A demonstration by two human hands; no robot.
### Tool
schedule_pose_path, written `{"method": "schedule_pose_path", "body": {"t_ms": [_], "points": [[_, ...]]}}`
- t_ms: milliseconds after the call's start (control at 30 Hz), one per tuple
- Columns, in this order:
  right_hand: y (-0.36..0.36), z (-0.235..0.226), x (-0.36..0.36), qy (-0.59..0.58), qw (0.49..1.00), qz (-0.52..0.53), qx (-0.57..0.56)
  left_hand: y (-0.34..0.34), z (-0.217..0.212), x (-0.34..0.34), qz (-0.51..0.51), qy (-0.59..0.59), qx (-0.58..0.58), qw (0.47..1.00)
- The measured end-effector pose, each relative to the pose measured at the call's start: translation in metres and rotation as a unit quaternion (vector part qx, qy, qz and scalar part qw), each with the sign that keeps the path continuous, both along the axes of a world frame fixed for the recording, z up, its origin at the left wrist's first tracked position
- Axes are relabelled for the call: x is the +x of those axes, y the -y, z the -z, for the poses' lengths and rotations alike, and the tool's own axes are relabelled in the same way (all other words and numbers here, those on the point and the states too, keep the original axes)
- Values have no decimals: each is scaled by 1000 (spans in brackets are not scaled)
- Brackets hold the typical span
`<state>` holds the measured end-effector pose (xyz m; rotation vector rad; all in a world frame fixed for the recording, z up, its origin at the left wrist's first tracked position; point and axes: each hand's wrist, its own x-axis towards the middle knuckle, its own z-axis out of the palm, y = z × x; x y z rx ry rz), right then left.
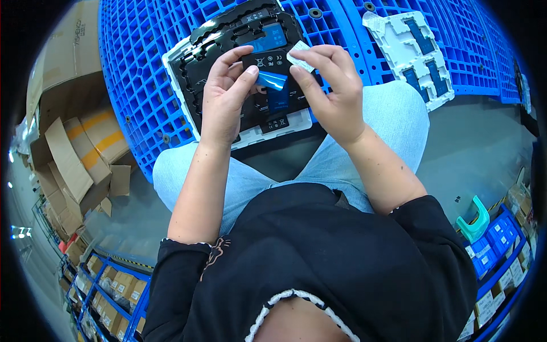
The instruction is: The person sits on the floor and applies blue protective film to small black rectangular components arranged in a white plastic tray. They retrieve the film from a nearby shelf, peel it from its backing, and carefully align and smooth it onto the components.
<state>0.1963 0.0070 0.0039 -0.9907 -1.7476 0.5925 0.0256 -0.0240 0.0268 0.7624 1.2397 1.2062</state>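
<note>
Between thumb and fingers, my left hand (224, 100) grips a flat black battery (268, 58) with pale printed marks. A shiny blue film (272, 81) hangs off its lower side. Close by on the right, my right hand (337, 85) pinches a small white label (301, 56) by its edge, at the battery's right end. Beneath both hands lies a black moulded tray (194, 68) on a white tray (172, 61). Blue-faced flat pieces (272, 37) and other black pieces sit in it, partly hidden by my hands.
The trays rest on blue plastic grid pallets (134, 68) in front of my knees. Another white tray (393, 43) at right holds blue-faced pieces (420, 37). Opened cardboard boxes (71, 142) stand at left. Shelves with boxes (117, 285) are at lower left; blue bins (493, 242) at lower right.
</note>
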Motion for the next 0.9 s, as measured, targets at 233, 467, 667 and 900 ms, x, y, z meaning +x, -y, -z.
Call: {"method": "schedule_pose_path", "body": {"t_ms": [233, 467, 667, 900], "points": [[12, -9, -6, 73, 997, -38, 12, -1, -4, 10, -41, -43, 13, 998], [10, 0, -8, 111, 993, -22, 34, 3, 3, 17, -18, -82, 15, 996], [9, -2, -10, 131, 991, -30, 7, 4, 3, 22, -10, -86, 4, 996], [8, 2, -10, 150, 988, -41, -6, 5, -1, 27, -11, -80, -10, 997]]}}
